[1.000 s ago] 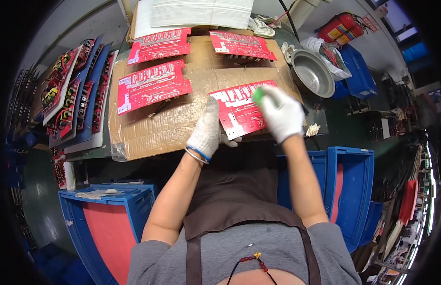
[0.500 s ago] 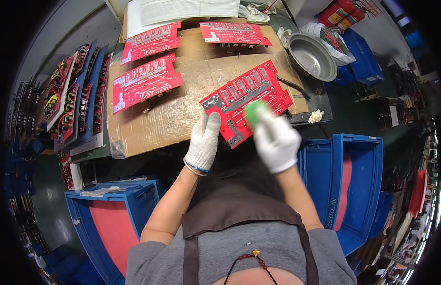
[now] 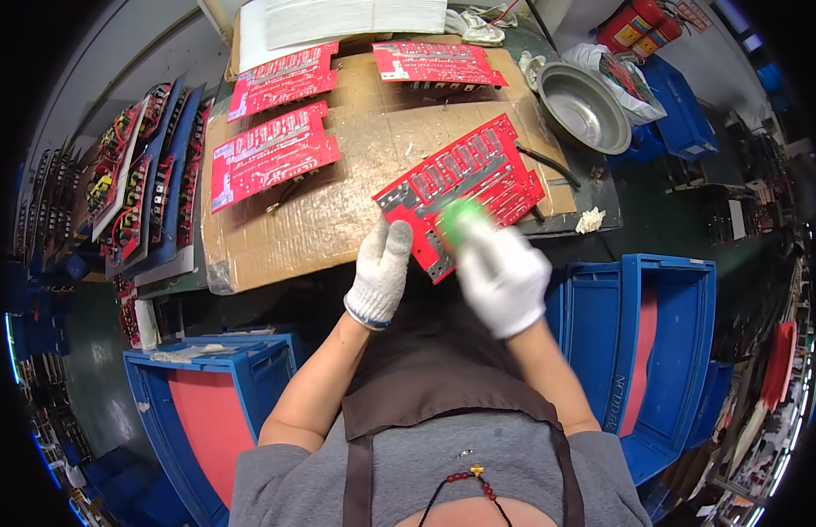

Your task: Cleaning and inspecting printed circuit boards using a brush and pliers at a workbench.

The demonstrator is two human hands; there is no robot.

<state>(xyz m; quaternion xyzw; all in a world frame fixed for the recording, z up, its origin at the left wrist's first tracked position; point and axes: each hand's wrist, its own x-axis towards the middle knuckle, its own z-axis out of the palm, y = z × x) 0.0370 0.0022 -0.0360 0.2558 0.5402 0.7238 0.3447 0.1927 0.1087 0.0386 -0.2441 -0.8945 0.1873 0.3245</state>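
Note:
A red circuit board (image 3: pixel 465 180) is tilted at the near right of the cardboard, its soldered underside facing up. My left hand (image 3: pixel 380 272), in a white knit glove, grips the board's left corner with the thumb along its edge. Over the lower middle of the same board is my right hand (image 3: pixel 504 277), also gloved and smeared by motion. Its fingers are closed round a small green object (image 3: pixel 460 222), too blurred for its kind to show. The part of the board beneath that hand is hidden.
Three more red boards (image 3: pixel 274 156) lie toward the left and back of the cardboard (image 3: pixel 373 132). A metal bowl (image 3: pixel 583 105) and a black cable (image 3: pixel 548 164) are at the right. Blue crates (image 3: pixel 667 351) flank me, and upright boards (image 3: pixel 131 176) fill a rack at far left.
My right hand has slid a little left and nearer across the board with the green object. The left hand keeps its hold on the board's corner.

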